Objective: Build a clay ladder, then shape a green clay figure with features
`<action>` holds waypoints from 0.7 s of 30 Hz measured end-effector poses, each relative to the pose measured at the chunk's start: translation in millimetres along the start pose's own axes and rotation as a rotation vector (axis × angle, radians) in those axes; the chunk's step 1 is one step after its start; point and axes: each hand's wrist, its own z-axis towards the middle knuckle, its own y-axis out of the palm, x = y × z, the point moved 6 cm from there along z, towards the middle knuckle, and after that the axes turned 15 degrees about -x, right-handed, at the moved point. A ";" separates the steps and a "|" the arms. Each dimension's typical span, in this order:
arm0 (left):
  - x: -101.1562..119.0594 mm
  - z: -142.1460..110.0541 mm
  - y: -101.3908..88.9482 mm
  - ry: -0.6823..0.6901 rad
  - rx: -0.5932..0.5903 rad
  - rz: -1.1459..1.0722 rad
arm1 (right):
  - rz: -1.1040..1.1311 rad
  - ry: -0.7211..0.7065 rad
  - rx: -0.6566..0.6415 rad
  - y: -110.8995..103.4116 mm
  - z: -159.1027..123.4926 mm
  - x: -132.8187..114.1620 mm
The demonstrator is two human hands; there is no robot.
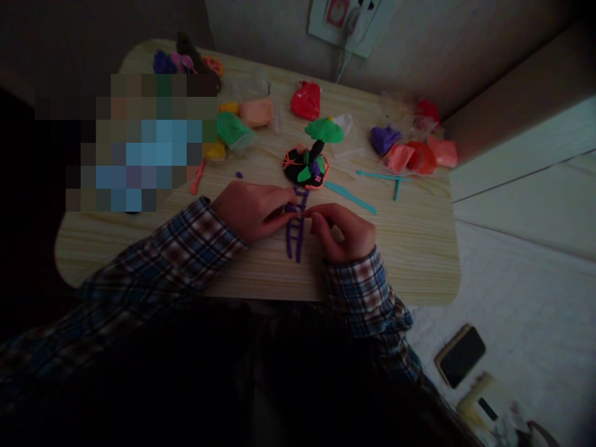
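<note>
A purple clay ladder [295,233] lies flat on the small wooden table [410,261], running toward me from a clay model. My left hand [254,210] and my right hand [345,231] rest on the table on either side of the ladder. Both pinch at a rung near its upper end, fingers closed on the clay. Just beyond the ladder stands the model: a black clay mound [305,171] with an orange rim, green leaves and a green-topped tree [323,130].
Lumps and bags of clay lie across the far table: red [306,100], purple [384,139], pink-orange [421,156], green [233,130]. Teal modelling tools [350,197] lie right of the model. A phone [460,355] lies on the bed at lower right. A blurred patch covers the left.
</note>
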 end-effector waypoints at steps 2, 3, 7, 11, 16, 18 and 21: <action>0.0 0.0 -0.1 -0.001 -0.001 0.008 | 0.002 0.009 -0.004 0.3 0.1 1.0; 0.1 0.0 -0.4 -0.001 -0.004 0.010 | 0.003 0.012 -0.005 0.3 0.2 1.3; 1.5 -0.3 -2.5 0.002 -0.011 0.015 | 0.000 0.013 -0.014 0.3 0.3 0.7; 2.5 -1.0 -4.0 0.013 0.003 0.008 | -0.010 0.005 -0.004 -0.7 0.1 -0.9; 2.0 -0.9 -2.6 0.014 0.004 -0.014 | 0.004 0.009 0.006 -1.3 -0.5 -0.1; 1.9 -0.9 -2.7 0.014 0.009 -0.016 | 0.000 0.007 0.005 -1.1 -0.7 0.0; 2.2 -0.9 -3.5 0.006 0.005 -0.005 | -0.020 0.003 0.014 -0.8 -0.9 -0.1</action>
